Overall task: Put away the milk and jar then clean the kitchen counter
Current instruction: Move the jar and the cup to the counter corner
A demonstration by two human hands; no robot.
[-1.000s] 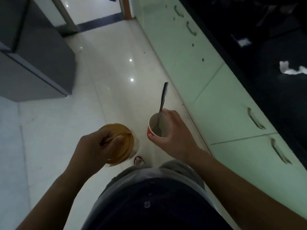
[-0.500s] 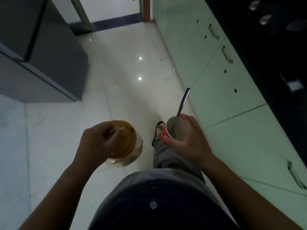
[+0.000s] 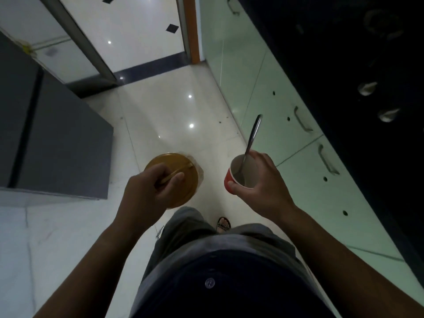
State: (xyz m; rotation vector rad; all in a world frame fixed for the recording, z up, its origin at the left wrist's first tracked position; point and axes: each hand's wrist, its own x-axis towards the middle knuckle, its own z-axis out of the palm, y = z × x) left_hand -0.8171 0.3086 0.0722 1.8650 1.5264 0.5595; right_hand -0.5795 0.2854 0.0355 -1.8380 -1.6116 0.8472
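A shiny white tile floor [image 3: 160, 115] fills the middle, with pale green cupboards [image 3: 275, 125] and a dark counter [image 3: 367, 88] at the right. The left hand [image 3: 149, 191] reaches forward at centre, its grip closed on the round gold lid handle of the jar [image 3: 181, 177]. The right hand [image 3: 259, 182] wraps around a red paper cup [image 3: 231, 180] holding a thin metal spoon [image 3: 252, 136].

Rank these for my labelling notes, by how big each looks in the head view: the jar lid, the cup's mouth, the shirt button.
1. Jar lid, the widest disc, partly under the left hand.
2. Cup mouth, clearly narrower, held by the right hand.
3. Shirt button, far the smallest, though nearest the camera.
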